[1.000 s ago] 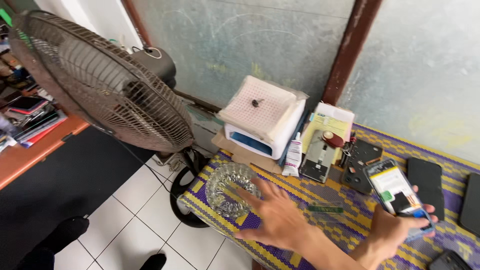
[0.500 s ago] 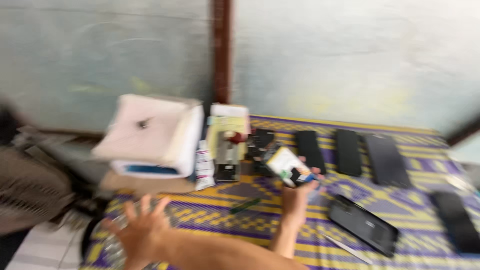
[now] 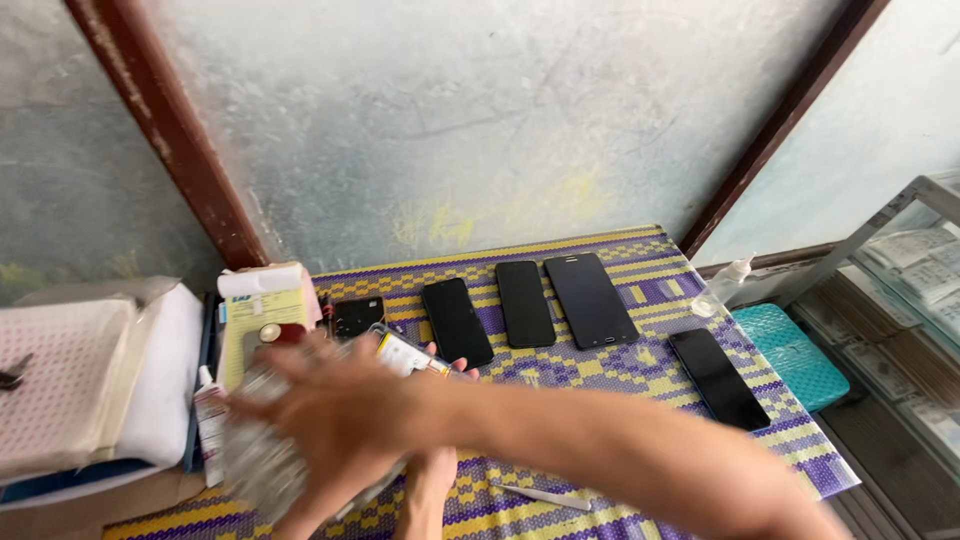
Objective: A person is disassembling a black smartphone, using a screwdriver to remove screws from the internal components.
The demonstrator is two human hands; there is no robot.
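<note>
A phone point(image 3: 405, 355) is clasped in the right hand point(image 3: 428, 480) above the woven mat point(image 3: 640, 375), while a glass ashtray point(image 3: 258, 462) at the mat's left end is covered by the blurred left hand point(image 3: 330, 410) (its grip cannot be told). Four dark phones point(image 3: 525, 303) are already laid out; bare mat is left before them, one lying near the right edge.

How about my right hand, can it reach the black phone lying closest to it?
Probably yes: the black phone lies just beside the right hand with nothing between them, though that hand already holds a second phone.
</note>
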